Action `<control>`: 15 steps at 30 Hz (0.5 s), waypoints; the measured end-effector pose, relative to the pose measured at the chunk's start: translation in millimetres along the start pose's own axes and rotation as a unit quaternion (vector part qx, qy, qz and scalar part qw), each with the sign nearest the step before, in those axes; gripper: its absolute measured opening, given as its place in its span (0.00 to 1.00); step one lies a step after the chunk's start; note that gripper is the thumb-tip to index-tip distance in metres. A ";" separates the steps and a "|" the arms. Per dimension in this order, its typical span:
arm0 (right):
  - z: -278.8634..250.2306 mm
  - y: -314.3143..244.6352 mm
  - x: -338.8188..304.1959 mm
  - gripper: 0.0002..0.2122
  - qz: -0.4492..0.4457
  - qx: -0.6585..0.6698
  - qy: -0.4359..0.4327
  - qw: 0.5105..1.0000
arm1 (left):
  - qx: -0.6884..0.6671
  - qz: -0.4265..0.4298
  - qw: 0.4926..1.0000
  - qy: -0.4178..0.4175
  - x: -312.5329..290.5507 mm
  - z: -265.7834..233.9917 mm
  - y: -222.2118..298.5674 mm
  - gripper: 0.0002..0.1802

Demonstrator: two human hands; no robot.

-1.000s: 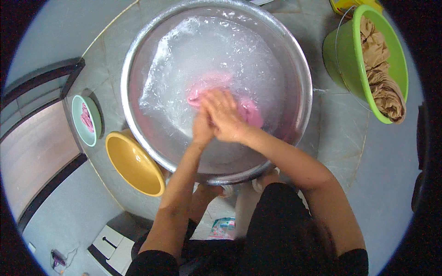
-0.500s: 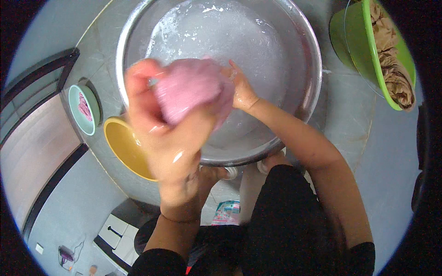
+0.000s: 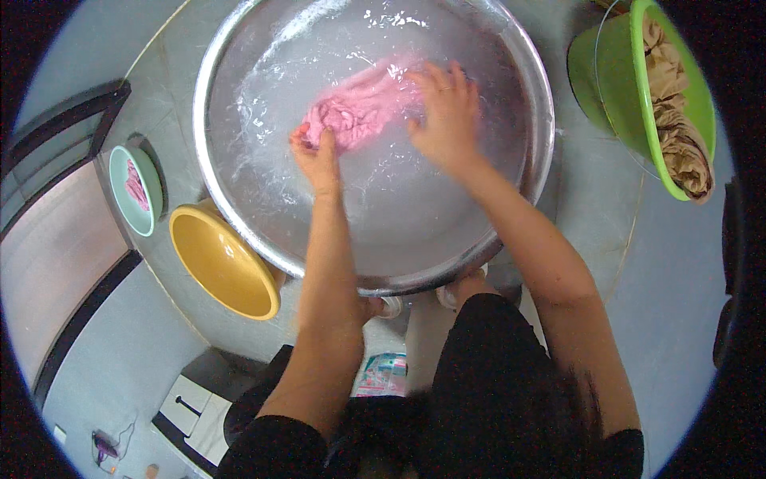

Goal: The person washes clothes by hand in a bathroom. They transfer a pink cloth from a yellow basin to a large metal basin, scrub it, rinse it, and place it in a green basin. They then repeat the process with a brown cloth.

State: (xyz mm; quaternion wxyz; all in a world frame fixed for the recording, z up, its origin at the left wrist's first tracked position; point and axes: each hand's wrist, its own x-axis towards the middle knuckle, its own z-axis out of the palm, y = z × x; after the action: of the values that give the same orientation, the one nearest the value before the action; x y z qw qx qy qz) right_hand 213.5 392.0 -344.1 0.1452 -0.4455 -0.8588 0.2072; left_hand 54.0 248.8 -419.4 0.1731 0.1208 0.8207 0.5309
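A: Yellow bowl (image 3: 226,266) right by the knees, touching the big metal basin (image 3: 511,231). Easy to kick or flood with splash.

B: Yep. Left hand (image 3: 317,156) clamped on the pink cloth (image 3: 359,112) in soapy water, right hand (image 3: 445,116) spread flat on it. Hard scrubbing = water over the rim, toward the green bucket (image 3: 638,96).

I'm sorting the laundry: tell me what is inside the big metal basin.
The metal basin holds foamy water and a pink cloth, with the left hand and right hand on it. The hands hide part of the cloth.
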 end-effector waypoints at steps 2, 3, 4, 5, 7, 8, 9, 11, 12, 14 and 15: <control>2.9 -22.3 -7.1 0.25 -0.087 0.013 0.003 0.996 | 0.076 0.057 0.990 0.103 -17.9 24.1 -27.3 0.20; 3.7 -33.7 -11.0 0.25 -0.132 0.018 0.006 0.991 | 0.174 0.116 0.965 0.159 -26.4 35.5 -32.8 0.22; 14.9 -41.0 -23.5 0.26 -0.102 0.101 -0.026 0.989 | 0.214 0.082 0.970 0.081 -25.8 34.5 -35.0 0.22; 26.8 -47.0 -40.3 0.28 -0.070 0.181 -0.057 0.979 | 0.251 0.049 0.967 -0.002 -26.9 27.8 -35.1 0.23; 32.7 -53.8 -66.6 0.27 0.115 0.272 -0.179 0.938 | 0.318 -0.015 0.935 -0.159 -29.7 9.1 -29.1 0.24; 35.0 -51.2 -70.7 0.27 0.254 0.383 -0.228 0.859 | 0.349 -0.047 0.907 -0.232 -30.2 0.1 -26.2 0.25; 34.8 -50.7 -73.2 0.28 0.380 0.480 -0.270 0.743 | 0.379 -0.079 0.871 -0.301 -28.9 -7.7 -24.4 0.26; 36.1 -58.8 -73.1 0.28 0.498 0.567 -0.320 0.573 | 0.367 0.013 0.916 -0.163 -34.9 -21.4 -46.9 0.29; 41.8 -62.0 -67.9 0.28 0.506 0.577 -0.330 0.549 | 0.358 0.060 0.928 -0.090 -39.2 -21.2 -54.8 0.30; 50.3 -44.9 -57.7 0.28 0.532 0.612 -0.325 0.487 | 0.238 0.021 0.970 -0.035 -80.2 24.1 17.2 0.31; 53.2 -39.5 -46.4 0.27 0.528 0.640 -0.326 0.454 | 0.220 0.066 0.972 -0.048 -91.2 29.0 41.1 0.31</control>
State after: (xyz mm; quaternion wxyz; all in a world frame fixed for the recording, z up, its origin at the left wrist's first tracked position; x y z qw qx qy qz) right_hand 188.6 321.2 -374.4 -0.0384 -0.4953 -0.0691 0.8651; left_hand 149.6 254.8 -378.6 0.1465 0.2351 0.8982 0.3414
